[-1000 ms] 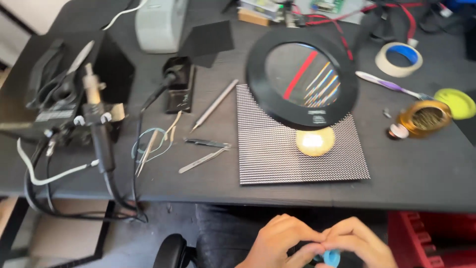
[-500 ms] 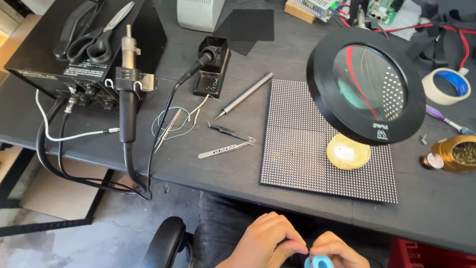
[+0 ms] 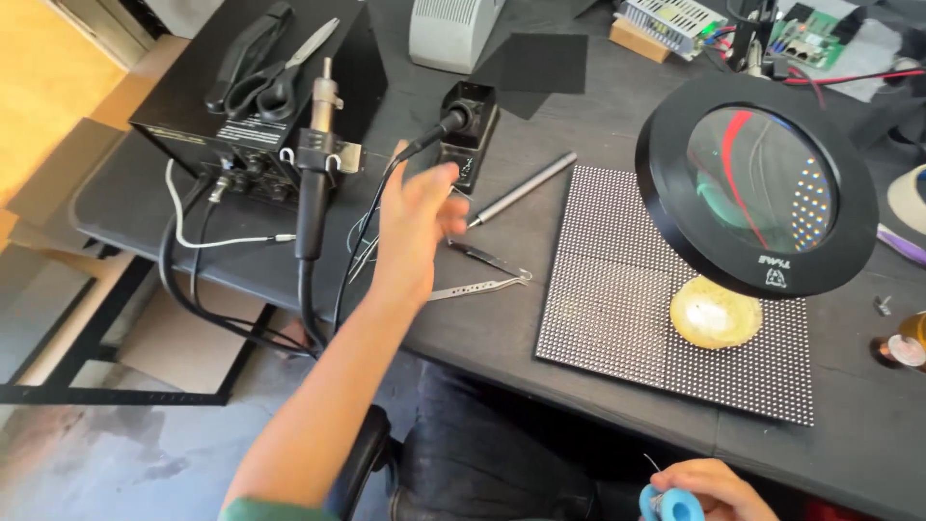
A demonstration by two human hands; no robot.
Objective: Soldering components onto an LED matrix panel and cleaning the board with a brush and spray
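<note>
the left hand (image 3: 417, 224) is stretched out over the dark counter (image 3: 502, 318), fingers loosely spread and holding nothing. it hovers just above a pair of dark tweezers (image 3: 487, 259) and a silver pair (image 3: 477, 286), and whether it touches either cannot be told. just beyond its fingertips sits the soldering iron stand (image 3: 470, 130), with a black cable running from it down past the wrist. a grey pen-like tool (image 3: 524, 188) lies slanted to the right of the hand, between the stand and the dotted panel (image 3: 617, 289).

the right hand (image 3: 709, 490) is low at the bottom edge, near the person's lap and off the counter, fingers curled around a small blue spool (image 3: 672, 505).

to the left of the left hand stands a black station box (image 3: 207, 116), with scissors (image 3: 275, 72) lying on top and a hot-air wand (image 3: 313, 164) hung upright on its front. cables (image 3: 193, 280) droop from it over the counter's edge.

on the right, a round magnifier lamp (image 3: 757, 188) leans over the dotted panel, and a yellowish round pad (image 3: 716, 313) lies on the panel just below the lens. circuit boards (image 3: 801, 39) and red wires sit at the far edge.
</note>
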